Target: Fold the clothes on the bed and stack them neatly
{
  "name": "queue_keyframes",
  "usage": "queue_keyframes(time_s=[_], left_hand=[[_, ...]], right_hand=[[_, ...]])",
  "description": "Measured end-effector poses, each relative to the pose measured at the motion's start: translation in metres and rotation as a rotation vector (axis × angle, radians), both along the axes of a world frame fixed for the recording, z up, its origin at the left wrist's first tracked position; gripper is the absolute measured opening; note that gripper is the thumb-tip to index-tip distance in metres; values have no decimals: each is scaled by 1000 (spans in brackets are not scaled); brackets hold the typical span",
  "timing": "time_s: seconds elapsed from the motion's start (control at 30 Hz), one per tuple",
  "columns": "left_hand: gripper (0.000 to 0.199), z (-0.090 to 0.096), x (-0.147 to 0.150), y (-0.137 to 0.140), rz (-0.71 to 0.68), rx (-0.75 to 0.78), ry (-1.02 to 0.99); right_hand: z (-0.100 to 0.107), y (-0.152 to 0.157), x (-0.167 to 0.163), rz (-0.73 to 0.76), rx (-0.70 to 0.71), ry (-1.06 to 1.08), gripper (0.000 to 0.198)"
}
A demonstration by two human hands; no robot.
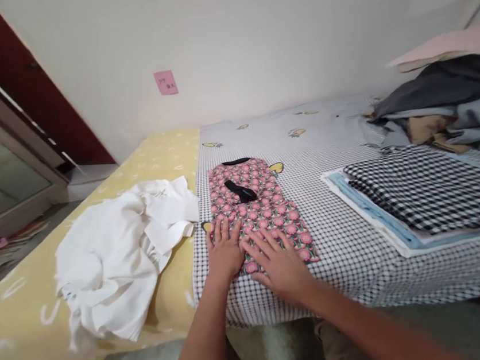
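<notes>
A pink floral garment [270,214] with a black neckline lies folded into a long panel on the checked sheet. A black strip of cloth [241,191], perhaps a cuff or tie, rests across its upper half. My left hand [225,251] presses flat on the garment's near left edge, fingers spread. Beside it, my right hand [279,265] lies open on the near end, its fingers spread over the flower print. Neither hand grips the fabric.
A crumpled white garment [110,258] lies to the left on the yellow cover [24,303]. Folded clothes with a black-and-white checked piece [432,190] on top sit to the right. Behind them rises a heap of dark clothing [441,87]. A wall [258,39] bounds the far side.
</notes>
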State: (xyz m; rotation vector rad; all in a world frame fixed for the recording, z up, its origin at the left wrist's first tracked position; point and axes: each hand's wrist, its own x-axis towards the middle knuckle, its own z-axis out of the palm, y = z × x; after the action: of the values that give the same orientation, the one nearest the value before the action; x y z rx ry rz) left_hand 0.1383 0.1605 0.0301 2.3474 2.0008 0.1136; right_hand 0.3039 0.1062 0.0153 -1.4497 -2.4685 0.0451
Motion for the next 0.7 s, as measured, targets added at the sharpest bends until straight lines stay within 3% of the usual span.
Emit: queue_keyframes(time_s=[0.17, 0.43, 0.7], left_hand=[[57, -1, -2, 4, 3, 6, 81], [56, 2, 1, 5, 30, 14, 131], [56, -2, -1, 7, 35, 30, 123]], right_hand=[[-15, -2, 9, 65, 75, 39, 69], [-9, -4, 48, 61, 4, 47, 55], [1, 53, 99, -105, -148, 8, 50]])
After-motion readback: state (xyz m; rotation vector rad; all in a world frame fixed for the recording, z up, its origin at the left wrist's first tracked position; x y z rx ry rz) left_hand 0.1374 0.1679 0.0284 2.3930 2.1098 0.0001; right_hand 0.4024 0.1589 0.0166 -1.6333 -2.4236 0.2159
